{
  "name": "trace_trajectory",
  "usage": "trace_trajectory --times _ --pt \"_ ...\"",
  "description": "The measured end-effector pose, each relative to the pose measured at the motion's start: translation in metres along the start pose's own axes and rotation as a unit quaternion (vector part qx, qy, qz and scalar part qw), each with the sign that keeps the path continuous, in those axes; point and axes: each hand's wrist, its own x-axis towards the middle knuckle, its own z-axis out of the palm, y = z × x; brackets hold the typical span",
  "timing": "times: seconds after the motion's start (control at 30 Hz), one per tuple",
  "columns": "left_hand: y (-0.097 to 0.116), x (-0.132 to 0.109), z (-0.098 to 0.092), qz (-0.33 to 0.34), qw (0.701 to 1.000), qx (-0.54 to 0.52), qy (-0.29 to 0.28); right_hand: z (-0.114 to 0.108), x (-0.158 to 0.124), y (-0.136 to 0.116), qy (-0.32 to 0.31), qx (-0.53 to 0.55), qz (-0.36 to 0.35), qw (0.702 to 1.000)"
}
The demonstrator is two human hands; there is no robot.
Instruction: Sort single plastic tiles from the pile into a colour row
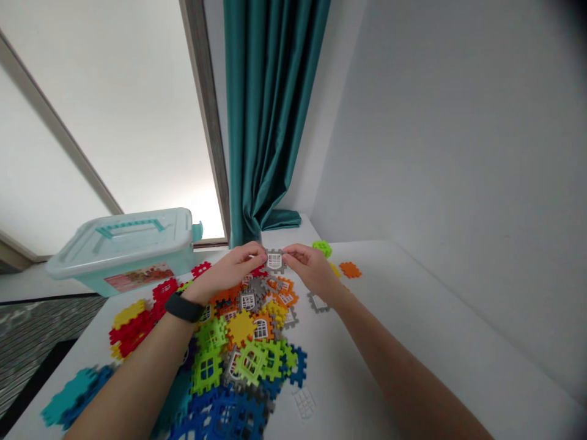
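Note:
A grey toothed building tile with a white window insert (274, 261) is held up between my two hands, above the far end of a colourful pile. My left hand (241, 263), with a dark band on its wrist, pinches the tile's left edge. On the opposite edge, the fingers of my right hand (308, 264) are closed. Below them lie mixed tiles: a yellow tile (241, 328), lime green tiles (252, 362), orange tiles and grey ones, several with white windows. Another grey tile (317, 302) rests just under my right wrist.
A lidded pale teal storage box (132, 244) stands at the back left. Red tiles (132, 330) and turquoise tiles (73, 394) are stacked on the left. Blue tiles (220, 415) lie nearest me. An orange tile (350, 270) sits right of my hand, near the wall. A green curtain (270, 122) hangs behind.

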Motion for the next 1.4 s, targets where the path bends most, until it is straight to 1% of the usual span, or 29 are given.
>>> trace_trajectory --times 0.1,0.2,0.4,0.53,0.6,0.7,0.83,0.9,0.97,1.1,1.27,1.33,1.4 --pt "0.004 -0.001 -0.001 -0.031 0.999 -0.023 -0.020 0.001 0.001 0.002 -0.016 0.078 0.054 0.995" --pt "0.005 -0.002 0.000 -0.048 0.998 -0.039 -0.018 0.003 0.001 0.004 -0.014 0.126 0.094 0.987" --pt "0.003 -0.003 0.001 -0.076 0.995 -0.057 -0.006 0.004 0.002 0.009 -0.011 0.188 0.130 0.974" --pt "0.001 -0.004 0.002 -0.109 0.990 -0.091 -0.015 0.004 0.002 0.009 -0.023 0.196 0.136 0.971" --pt "0.000 -0.004 0.004 -0.124 0.986 -0.107 -0.019 0.005 0.002 0.009 -0.019 0.182 0.131 0.974" --pt "-0.002 -0.004 0.006 -0.128 0.985 -0.113 -0.011 0.006 0.001 0.009 -0.004 0.139 0.107 0.985" --pt "0.001 -0.005 0.009 -0.144 0.977 -0.157 -0.002 0.006 0.000 0.006 0.019 0.067 0.033 0.997" --pt "0.004 -0.005 0.009 -0.141 0.974 -0.178 -0.002 0.005 -0.001 0.003 0.027 0.024 -0.008 0.999" --pt "0.006 -0.005 0.008 -0.133 0.975 -0.176 0.003 0.004 -0.002 0.001 0.032 -0.009 -0.036 0.999" --pt "0.008 -0.006 0.005 -0.134 0.978 -0.157 -0.007 0.003 -0.004 0.001 0.023 -0.042 -0.054 0.997" --pt "0.010 -0.009 0.006 -0.134 0.970 -0.199 -0.037 0.004 -0.004 0.003 0.032 -0.066 -0.067 0.995" --pt "0.011 -0.010 0.007 -0.133 0.968 -0.206 -0.053 0.004 -0.004 0.003 0.032 -0.070 -0.071 0.995" --pt "0.011 -0.010 0.007 -0.123 0.969 -0.205 -0.056 0.003 -0.004 0.001 0.029 -0.070 -0.076 0.994"
